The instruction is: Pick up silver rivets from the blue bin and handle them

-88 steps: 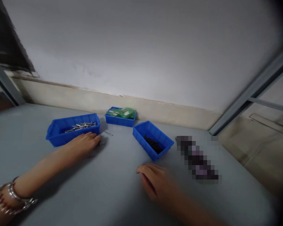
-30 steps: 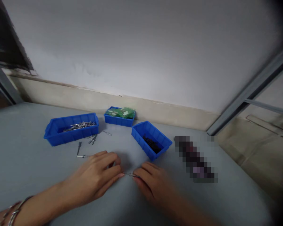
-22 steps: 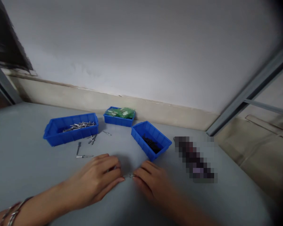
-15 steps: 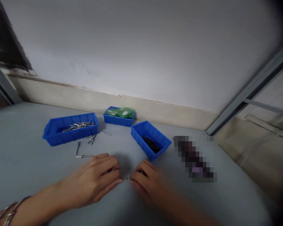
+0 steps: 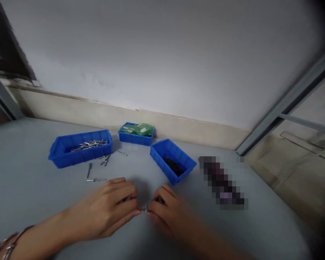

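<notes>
Low over the grey table, my left hand [image 5: 112,207] and my right hand [image 5: 172,211] face each other, fingertips almost meeting. Between them shows a short bit of a thin silver pin [image 5: 144,209], apparently a blind rivet like those lying nearby. Thumb and fingers of my left hand pinch its left end. My right hand is closed around the other end, and whatever else its fingers cover is hidden. Just beyond my left hand lie several loose blind rivets [image 5: 96,180] on the table.
A blue bin [image 5: 81,157] of silver rivets stands at the left. Behind, a smaller blue bin [image 5: 135,139] holds a green plastic bag [image 5: 142,129]. Small black parts [image 5: 172,165] fill part of the right blue bin [image 5: 164,168]. A blurred-out dark object [image 5: 222,182] lies farther right.
My right hand has shifted slightly left, toward my left hand, so less of the pin shows between them. The bins and loose rivets stay put.
</notes>
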`<state>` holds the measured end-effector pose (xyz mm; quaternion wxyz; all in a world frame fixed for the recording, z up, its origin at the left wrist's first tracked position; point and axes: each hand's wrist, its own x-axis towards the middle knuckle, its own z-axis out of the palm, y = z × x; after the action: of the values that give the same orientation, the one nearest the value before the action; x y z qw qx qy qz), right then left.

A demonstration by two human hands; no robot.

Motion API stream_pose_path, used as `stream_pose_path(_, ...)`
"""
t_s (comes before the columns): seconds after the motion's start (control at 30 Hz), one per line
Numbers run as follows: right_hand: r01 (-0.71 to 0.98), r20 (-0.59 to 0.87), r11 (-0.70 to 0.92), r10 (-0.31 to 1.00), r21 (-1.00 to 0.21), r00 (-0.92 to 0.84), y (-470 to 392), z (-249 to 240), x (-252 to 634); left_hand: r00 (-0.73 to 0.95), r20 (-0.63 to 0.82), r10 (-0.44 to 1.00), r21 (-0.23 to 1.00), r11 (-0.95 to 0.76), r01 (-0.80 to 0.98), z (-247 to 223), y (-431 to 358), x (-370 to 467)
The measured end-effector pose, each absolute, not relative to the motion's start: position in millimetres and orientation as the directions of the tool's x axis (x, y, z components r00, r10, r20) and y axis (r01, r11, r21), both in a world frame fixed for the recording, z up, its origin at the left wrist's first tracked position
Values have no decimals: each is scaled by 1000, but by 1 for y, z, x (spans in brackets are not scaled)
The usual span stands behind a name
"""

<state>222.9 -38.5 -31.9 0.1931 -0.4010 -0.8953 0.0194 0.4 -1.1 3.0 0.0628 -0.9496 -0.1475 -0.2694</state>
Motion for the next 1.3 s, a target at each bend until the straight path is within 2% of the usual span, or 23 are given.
stream_pose_path(0.07, 709, 364, 681, 716, -180, -596, -39, -32, 224, 817, 518, 253, -54, -944, 326, 3, 0, 0)
stream_pose_path(0.23, 677, 558, 722, 623, -143, -548, -42, -29, 227, 842, 456, 289, -44, -937, 346, -1, 1, 2)
stream_pose_path(0.3, 669, 585, 731, 603, -134, -542, -42, -28, 227, 851, 445, 278, -55, -940, 336, -3, 2, 3)
stream_pose_path(0.37, 674, 554, 726, 619, -134, -556, -42, -27, 226, 852, 449, 270, -66, -941, 333, -4, 3, 3)
stream_pose_path(0.57, 717, 311, 680, 722, -153, -618, -37, -33, 226, 831, 499, 247, -101, -935, 339, 0, 4, -1)
stream_pose_path(0.67, 713, 345, 683, 715, -159, -608, -35, -35, 227, 832, 471, 293, -54, -932, 358, 2, 2, -1)
stream_pose_path(0.83, 715, 492, 692, 659, -102, -568, -37, -35, 227, 852, 402, 336, 9, -932, 363, -3, 2, -1)
stream_pose_path(0.97, 721, 549, 691, 625, -58, -555, -37, -34, 228, 864, 351, 361, 60, -930, 364, -6, 4, 0)
stream_pose_path(1.3, 692, 436, 714, 658, -102, -614, -37, -37, 227, 851, 400, 340, 36, -934, 356, -2, 2, -1)
